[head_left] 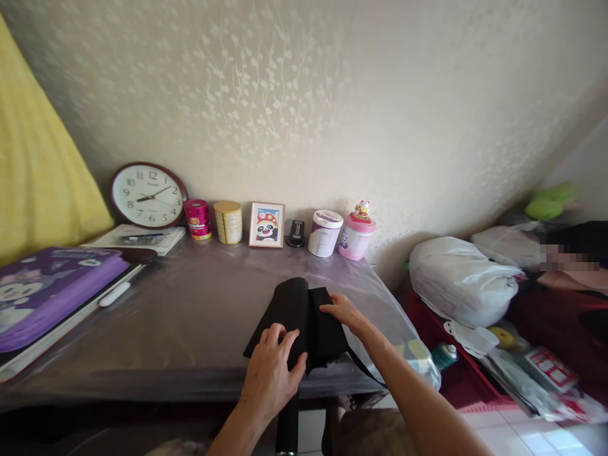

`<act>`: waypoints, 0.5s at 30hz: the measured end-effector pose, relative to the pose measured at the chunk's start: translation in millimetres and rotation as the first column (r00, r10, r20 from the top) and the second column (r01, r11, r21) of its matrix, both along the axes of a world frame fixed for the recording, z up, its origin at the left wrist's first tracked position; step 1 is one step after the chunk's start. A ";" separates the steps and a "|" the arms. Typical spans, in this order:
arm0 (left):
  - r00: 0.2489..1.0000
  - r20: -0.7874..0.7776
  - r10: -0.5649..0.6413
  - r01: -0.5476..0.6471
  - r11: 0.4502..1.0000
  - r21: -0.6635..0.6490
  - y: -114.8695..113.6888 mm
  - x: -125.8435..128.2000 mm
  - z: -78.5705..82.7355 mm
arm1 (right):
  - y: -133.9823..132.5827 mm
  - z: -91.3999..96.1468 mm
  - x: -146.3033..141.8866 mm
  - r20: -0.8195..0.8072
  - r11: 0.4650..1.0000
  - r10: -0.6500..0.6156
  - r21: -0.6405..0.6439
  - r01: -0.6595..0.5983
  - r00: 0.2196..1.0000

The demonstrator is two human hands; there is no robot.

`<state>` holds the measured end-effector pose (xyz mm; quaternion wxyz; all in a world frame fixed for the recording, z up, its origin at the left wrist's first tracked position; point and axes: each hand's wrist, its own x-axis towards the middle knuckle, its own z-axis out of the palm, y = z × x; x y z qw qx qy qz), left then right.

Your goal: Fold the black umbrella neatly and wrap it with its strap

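A black folding umbrella [291, 310] lies collapsed near the front edge of the table, its fabric loose in folded panels. Its dark handle [287, 421] sticks out over the edge toward me. My left hand [274, 361] rests on the left part of the fabric, fingers curled and the thumb at the near side, gripping a fold. On the right panel, my right hand [342, 311] holds the cloth near its upper right edge with bent fingers; their undersides are hidden. A thin black strap [363, 367] trails under my right forearm.
Along the wall stand a clock [149, 195], a pink tin [198, 219], a yellow canister [228, 222], a framed panda picture [266, 225] and two tubs. A purple case [57, 291] is at left. Bags [460, 278] and a red crate [468, 386] sit right, beside another person.
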<state>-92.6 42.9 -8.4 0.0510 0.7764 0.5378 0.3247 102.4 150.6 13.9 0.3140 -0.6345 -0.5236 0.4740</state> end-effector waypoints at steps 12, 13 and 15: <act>0.999 0.025 0.034 -0.033 0.999 -0.042 1.6 -2.2 0.6 | -5.6 20.4 -32.0 -0.142 0.995 0.057 0.084 -0.046 0.988; 0.999 0.023 0.036 -0.035 0.999 -0.042 1.8 -2.0 0.6 | -4.9 20.3 -36.3 -0.158 0.995 0.066 0.087 -0.053 0.985; 0.999 0.015 0.034 -0.033 0.998 -0.050 1.9 -2.0 0.9 | -3.0 19.6 -44.8 -0.188 0.994 0.082 0.083 -0.067 0.979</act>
